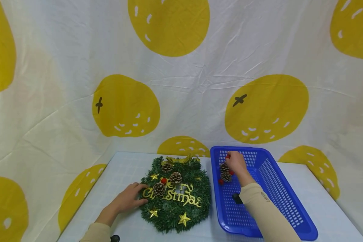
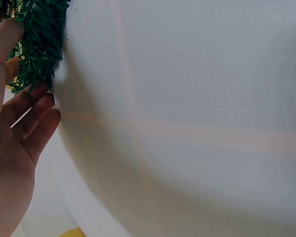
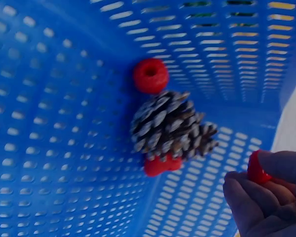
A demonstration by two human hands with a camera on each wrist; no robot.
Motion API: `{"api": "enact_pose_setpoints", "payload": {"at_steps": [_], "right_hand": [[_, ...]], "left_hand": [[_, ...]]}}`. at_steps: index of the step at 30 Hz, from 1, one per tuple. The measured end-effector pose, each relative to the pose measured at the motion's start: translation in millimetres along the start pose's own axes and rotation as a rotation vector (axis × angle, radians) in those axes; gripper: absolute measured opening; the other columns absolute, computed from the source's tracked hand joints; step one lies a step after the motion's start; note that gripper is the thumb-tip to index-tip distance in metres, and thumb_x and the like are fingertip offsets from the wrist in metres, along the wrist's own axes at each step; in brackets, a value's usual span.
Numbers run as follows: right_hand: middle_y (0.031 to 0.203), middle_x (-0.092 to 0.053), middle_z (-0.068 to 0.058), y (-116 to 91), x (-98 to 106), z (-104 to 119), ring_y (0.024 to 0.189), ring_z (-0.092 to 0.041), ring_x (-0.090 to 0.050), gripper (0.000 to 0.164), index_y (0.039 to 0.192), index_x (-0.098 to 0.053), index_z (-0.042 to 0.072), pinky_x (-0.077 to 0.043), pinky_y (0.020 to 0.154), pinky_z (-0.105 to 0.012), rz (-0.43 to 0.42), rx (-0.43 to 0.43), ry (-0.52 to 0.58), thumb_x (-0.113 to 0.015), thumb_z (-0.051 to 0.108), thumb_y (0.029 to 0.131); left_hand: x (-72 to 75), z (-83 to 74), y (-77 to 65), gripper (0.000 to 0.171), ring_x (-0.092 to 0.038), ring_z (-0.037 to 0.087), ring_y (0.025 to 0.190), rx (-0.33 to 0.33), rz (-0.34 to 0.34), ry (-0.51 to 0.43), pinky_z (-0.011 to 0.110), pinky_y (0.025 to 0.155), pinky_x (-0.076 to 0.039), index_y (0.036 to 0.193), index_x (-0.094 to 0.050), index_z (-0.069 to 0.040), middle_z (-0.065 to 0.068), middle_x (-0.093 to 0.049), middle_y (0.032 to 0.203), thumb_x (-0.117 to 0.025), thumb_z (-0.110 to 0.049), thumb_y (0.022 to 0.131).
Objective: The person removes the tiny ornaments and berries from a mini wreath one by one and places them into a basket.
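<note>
A green Christmas wreath (image 1: 196,188) lies on the table, with gold "Merry Christmas" lettering, gold stars (image 1: 184,219), several pine cones (image 1: 175,177) and a red berry (image 1: 163,181). At its left edge my left hand (image 1: 127,199) rests thumb and fingers against the greenery (image 2: 42,42); some fingertips are hidden in it. My right hand (image 1: 236,162) is over the far-left part of a blue plastic basket (image 1: 215,188), pinching a small red berry (image 3: 256,169) between thumb and fingers. Below it in the basket lie pine cones (image 3: 163,126) and red berries (image 3: 151,76).
The basket stands right of the wreath, its perforated walls sloping up to a rim. A white table (image 1: 121,164) bears both. Behind it hangs a white cloth (image 1: 193,111) printed with yellow fruit. My right forearm (image 1: 267,211) crosses the basket's near part.
</note>
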State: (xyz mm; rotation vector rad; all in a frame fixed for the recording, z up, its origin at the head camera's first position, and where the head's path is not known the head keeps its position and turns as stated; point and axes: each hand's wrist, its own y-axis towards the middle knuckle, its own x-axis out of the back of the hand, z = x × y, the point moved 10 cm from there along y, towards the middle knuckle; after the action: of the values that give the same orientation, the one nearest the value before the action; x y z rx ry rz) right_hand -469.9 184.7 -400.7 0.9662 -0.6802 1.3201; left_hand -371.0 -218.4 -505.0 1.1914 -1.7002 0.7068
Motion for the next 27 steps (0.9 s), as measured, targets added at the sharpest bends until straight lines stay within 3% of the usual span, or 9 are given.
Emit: {"api": "enact_pose_setpoints", "payload": {"at_steps": [7, 27], "right_hand": [[0.122, -0.059, -0.031, 1.3, -9.1, -11.2, 0.113, -0.047, -0.055, 0.035, 0.124, -0.059, -0.013, -0.046, 0.093, -0.054, 0.067, -0.024, -0.011, -0.056, 0.002, 0.093], [0.131, -0.054, -0.032, -1.3, -4.9, -4.7, 0.119, -0.048, -0.052, 0.044, 0.130, -0.054, -0.014, -0.041, 0.099, -0.055, 0.053, -0.037, 0.042, -0.059, 0.016, 0.097]], "left_hand": [[-0.7, 1.0, 0.2, 0.059, -0.054, 0.032, 0.109, 0.016, 0.003, 0.001, 0.054, 0.087, -0.047, 0.131, -0.057, -0.016, 0.008, -0.055, 0.117, -0.071, -0.051, 0.085], [1.0, -0.5, -1.0, 0.059, -0.053, 0.034, 0.112, 0.009, 0.007, -0.010, 0.056, 0.088, -0.047, 0.131, -0.057, -0.015, 0.009, -0.055, 0.119, -0.071, -0.051, 0.086]]}}
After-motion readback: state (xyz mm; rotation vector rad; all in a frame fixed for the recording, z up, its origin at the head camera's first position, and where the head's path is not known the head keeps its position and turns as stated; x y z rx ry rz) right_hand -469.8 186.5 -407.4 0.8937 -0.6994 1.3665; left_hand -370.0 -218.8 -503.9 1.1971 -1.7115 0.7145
